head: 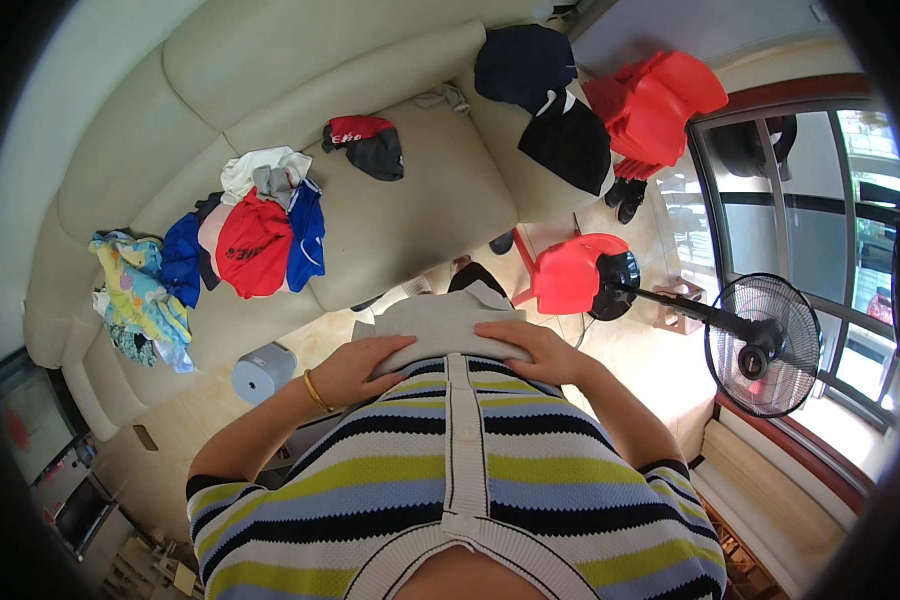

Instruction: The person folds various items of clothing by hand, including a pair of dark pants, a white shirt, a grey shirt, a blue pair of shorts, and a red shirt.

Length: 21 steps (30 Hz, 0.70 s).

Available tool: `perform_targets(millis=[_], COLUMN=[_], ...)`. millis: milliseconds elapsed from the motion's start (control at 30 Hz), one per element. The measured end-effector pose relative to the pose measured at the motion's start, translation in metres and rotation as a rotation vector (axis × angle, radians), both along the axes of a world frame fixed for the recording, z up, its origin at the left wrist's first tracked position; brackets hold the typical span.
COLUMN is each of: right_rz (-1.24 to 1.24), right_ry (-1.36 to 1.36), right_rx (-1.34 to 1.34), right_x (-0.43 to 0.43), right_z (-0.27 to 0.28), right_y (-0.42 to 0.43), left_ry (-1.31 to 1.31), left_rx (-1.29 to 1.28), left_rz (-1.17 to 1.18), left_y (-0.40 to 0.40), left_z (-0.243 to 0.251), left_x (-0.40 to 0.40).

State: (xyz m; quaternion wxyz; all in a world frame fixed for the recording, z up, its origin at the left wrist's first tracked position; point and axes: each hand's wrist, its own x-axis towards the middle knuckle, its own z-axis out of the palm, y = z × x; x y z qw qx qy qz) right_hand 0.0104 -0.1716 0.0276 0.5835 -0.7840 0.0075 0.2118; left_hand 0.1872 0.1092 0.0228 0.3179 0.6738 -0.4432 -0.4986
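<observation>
A light grey garment (pixel 439 322) lies bunched and layered against the front of my striped top. At its left side my left hand (pixel 367 367) grips it, fingers over the cloth and thumb nearer my body; a gold bracelet circles that wrist. My right hand (pixel 536 349) holds the garment's right side in much the same way. The fingers' undersides are hidden. Beyond the cloth, a dark trouser leg (pixel 480 277) shows. A dark grey and red garment (pixel 367 146) lies on the beige sofa (pixel 420 217) ahead.
Heaped clothes (pixel 251 240) and a yellow-blue patterned garment (pixel 139 277) cover the sofa's left. Dark garments (pixel 566 139) drape its right arm. Right of me stand a red chair (pixel 570 274), stacked red chairs (pixel 652 112) and a pedestal fan (pixel 761 345). A blue-grey bin (pixel 262 373) stands left.
</observation>
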Motion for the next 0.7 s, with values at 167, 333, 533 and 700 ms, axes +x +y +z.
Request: perform_targets(millis=[167, 333, 533, 700], right_rz=[0.181, 0.285, 0.267, 0.065], right_ry=[0.183, 0.135, 0.176, -0.054], right_rx=[0.05, 0.057, -0.13, -0.322], right_x=[0.032, 0.051, 0.094, 0.121], right_z=[-0.008, -0.038, -0.09, -0.114], right_y=[-0.033, -0.066, -0.133, -0.165], left_ry=[0.125, 0.134, -0.492, -0.927], left_rx=[0.201, 0.217, 0.154, -0.277], left_rz=[-0.164, -0.383, -0.431, -0.106], left_y=[-0.032, -0.066, -0.14, -0.215], left_z=[-0.009, -0.026, -0.105, -0.177], left_x=[0.029, 0.044, 0.07, 0.134])
